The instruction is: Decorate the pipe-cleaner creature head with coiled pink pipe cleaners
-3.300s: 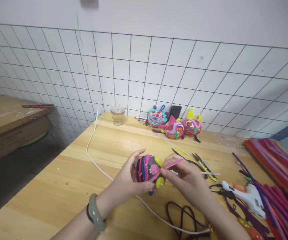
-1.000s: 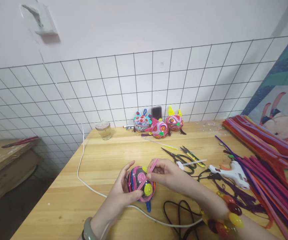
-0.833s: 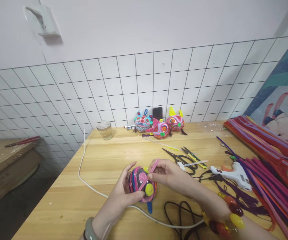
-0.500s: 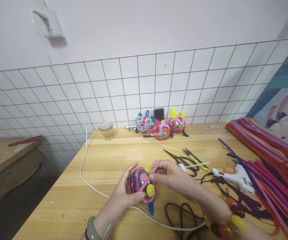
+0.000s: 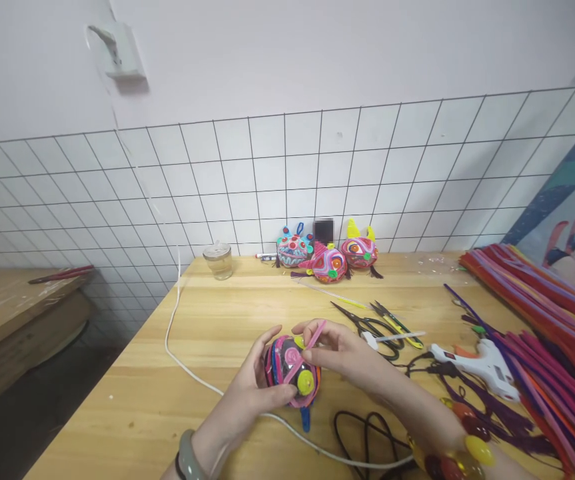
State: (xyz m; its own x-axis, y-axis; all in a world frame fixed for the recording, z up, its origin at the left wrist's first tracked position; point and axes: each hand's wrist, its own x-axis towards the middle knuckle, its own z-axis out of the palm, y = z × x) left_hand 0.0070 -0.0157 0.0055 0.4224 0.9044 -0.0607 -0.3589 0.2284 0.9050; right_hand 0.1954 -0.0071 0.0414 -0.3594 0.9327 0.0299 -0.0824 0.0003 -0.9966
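My left hand [image 5: 253,395] cups a round ball [image 5: 287,370] wrapped in pink, blue and dark pipe cleaners, with a pink spiral and a yellow disc on its face. My right hand [image 5: 340,347] pinches a pink pipe cleaner [image 5: 312,337] whose lower end lies against the ball. A blue piece sticks out under the ball. Both hands hover just above the wooden table [image 5: 207,333].
Scissors [image 5: 367,325] and yellow snips [image 5: 397,325] lie right of my hands, then a white glue gun [image 5: 482,360] and a heap of pipe cleaners [image 5: 542,313]. A white cable [image 5: 182,347] and black cord [image 5: 367,433] cross the table. Three finished balls [image 5: 327,253], a phone and a glass jar [image 5: 218,260] stand by the wall.
The view has swung up and right since the oldest frame. My hands stay on the ball; the right hand has bent the pink pipe cleaner more upright against it.
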